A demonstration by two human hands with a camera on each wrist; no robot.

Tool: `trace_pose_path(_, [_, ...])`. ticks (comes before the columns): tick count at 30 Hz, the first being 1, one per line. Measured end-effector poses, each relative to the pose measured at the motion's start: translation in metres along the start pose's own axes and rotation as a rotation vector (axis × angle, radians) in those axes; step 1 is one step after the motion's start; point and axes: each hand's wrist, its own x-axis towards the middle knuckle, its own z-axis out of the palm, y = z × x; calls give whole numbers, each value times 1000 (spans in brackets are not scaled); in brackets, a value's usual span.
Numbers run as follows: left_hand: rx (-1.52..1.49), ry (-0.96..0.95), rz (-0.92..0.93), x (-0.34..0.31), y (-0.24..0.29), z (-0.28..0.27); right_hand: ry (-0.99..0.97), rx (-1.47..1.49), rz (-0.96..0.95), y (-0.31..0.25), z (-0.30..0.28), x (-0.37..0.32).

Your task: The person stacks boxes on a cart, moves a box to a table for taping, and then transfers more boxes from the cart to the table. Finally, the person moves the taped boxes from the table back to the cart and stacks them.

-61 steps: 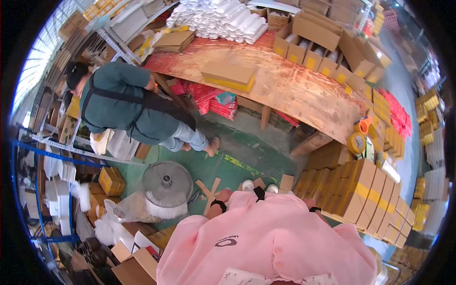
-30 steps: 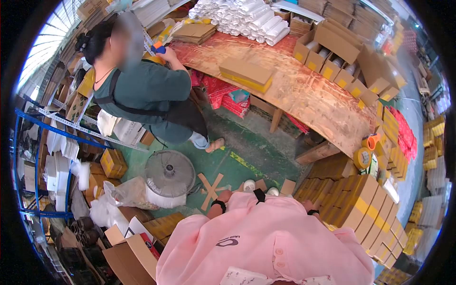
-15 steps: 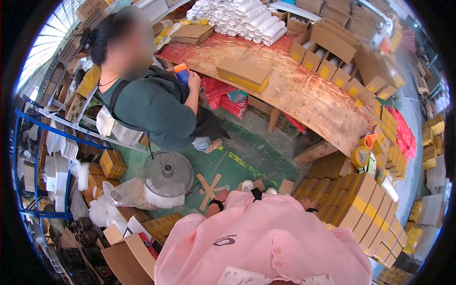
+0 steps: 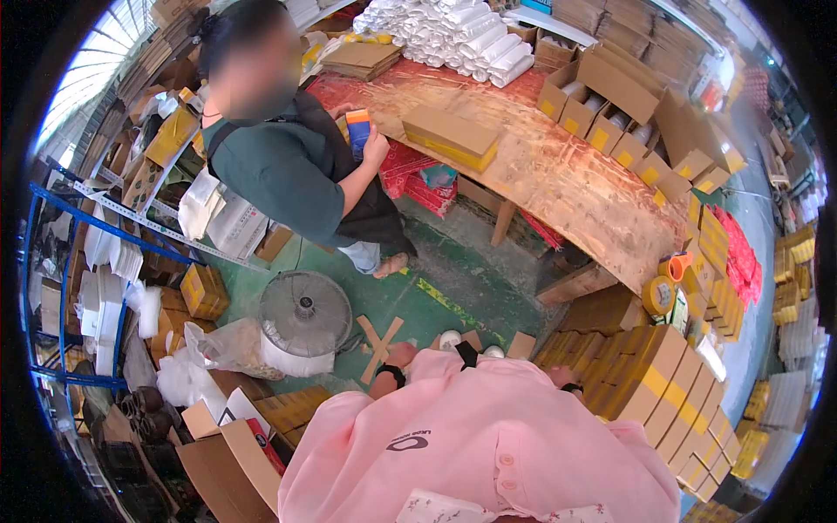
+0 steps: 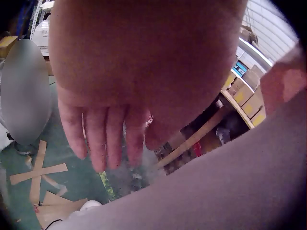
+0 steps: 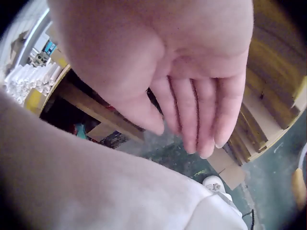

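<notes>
My left hand hangs beside the pink shirt, its fingers straight and holding nothing. In the head view it shows above the black wristband, over the green floor near crossed cardboard strips. On the other side hangs my right hand, fingers extended and palm bare. Closest to that hand are stacked cartons with yellow tape. Across the floor, another person in a dark green top and black apron holds a small blue and orange box by the workbench.
A floor fan stands left of me, with plastic bags beside it. White rolled packs, a flat carton and several open boxes sit on the bench. Tape rolls lie atop the stacked cartons. Blue shelving lines the left.
The other person has turned from facing away at the shelf toward the bench, now holding up the blue and orange box. My hands stay hanging at my sides.
</notes>
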Motion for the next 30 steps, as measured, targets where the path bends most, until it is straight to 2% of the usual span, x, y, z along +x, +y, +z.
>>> trace_pose_path(3, [-152,95,-63,8,-16,10,-13,797,111,22,10,24])
trace_pose_path(6, [-207,132,-53,9,-9,-3,49,733,57,46,26,60])
trace_pose_path(9, [-221,168,-47,2,9,-20,-10,965,121,35,19,45])
trace_pose_path(12, [-261,122,-77,4,19,-27,19,759,101,22,10,27])
trace_pose_path(15, [-245,115,-44,9,26,-29,27,762,126,30,17,26])
trace_pose_path(18, [-183,87,29,12,34,-35,71,588,-42,88,59,60])
trace_pose_path(21, [-112,4,65,26,46,-41,29,950,127,83,58,21])
trace_pose_path(22, [-82,-20,109,36,45,-40,-88,1204,77,100,66,22])
trace_pose_path(24, [-36,-63,152,53,50,-40,-6,1241,129,110,85,4])
trace_pose_path(26, [-4,-96,148,67,65,-44,75,1194,107,119,110,-13])
trace_pose_path(28, [8,-140,191,83,80,-46,158,1053,19,154,167,-4])
trace_pose_path(30, [45,-177,251,107,90,-41,232,533,-72,153,185,-24])
